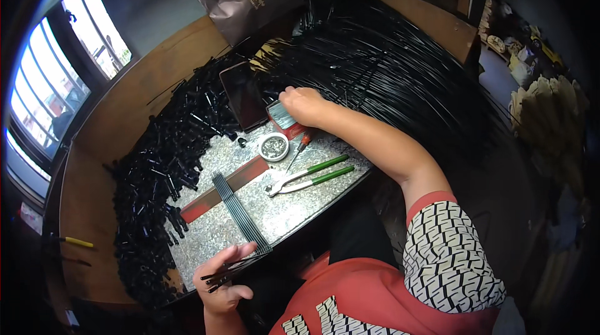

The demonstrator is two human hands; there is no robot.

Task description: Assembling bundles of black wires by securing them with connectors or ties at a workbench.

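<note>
My left hand (224, 282) is at the front edge of the bench, palm turned up. Several thin black rods (220, 277) lie in its grip, with the thumb held apart. Beside it, a row of thin dark rods (240, 213) rests across a red-and-brown bar (203, 202). My right hand (302, 105) reaches over a small red box with a pale top (284, 119). Its fingers curl down at the box, and their tips are hidden. Near that hand are a white cup of small metal bits (274, 146), a screwdriver (304, 142) and green-handled pincers (312, 175).
Short black tubes (165, 147) are heaped along the bench's left side. A dark phone (242, 97) leans among them. Long black rods (387, 54) fill the back right. A brown bag (244, 4) stands at the back. Wooden boards (87, 210) edge the bench.
</note>
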